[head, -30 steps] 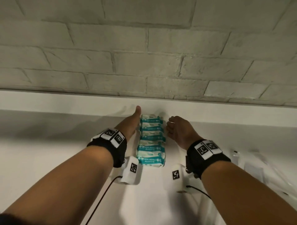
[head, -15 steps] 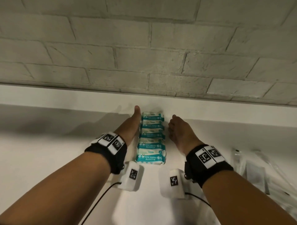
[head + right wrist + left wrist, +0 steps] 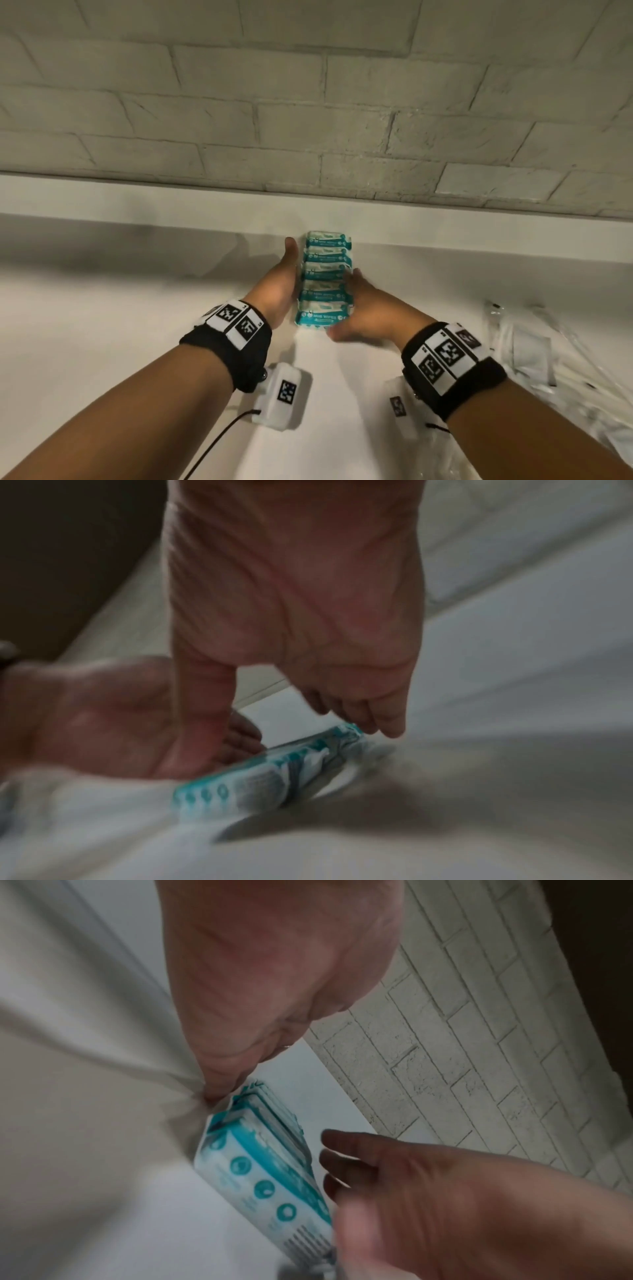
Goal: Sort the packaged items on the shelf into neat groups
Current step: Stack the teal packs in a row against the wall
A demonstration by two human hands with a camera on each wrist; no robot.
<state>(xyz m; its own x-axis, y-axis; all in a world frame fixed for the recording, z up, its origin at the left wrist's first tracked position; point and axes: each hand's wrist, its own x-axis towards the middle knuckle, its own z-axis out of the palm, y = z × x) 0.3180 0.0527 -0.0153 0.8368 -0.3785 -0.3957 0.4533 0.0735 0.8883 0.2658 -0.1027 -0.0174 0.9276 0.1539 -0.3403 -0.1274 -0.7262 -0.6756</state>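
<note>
A row of several teal-and-white mini wipes packs (image 3: 324, 281) stands on the white shelf (image 3: 102, 325), running back to the rear ledge. My left hand (image 3: 286, 274) lies flat along the row's left side with its fingers straight and its thumb on top. My right hand (image 3: 356, 301) presses against the right side of the nearer packs, and its thumb reaches round the front pack. In the left wrist view the packs (image 3: 257, 1164) sit between my left palm and my right hand's spread fingers (image 3: 339, 1153). The right wrist view is blurred; it shows the packs (image 3: 267, 772) under my right hand (image 3: 291, 723).
Clear plastic-wrapped items (image 3: 534, 346) lie loose on the shelf at the right. A raised white ledge (image 3: 137, 198) and a grey brick wall (image 3: 308, 102) close off the back. Bare shelf stretches to the left of my left arm.
My right hand has moved left from a gap beside the row until it touches the nearer packs. The left hand has stayed along the row's left side.
</note>
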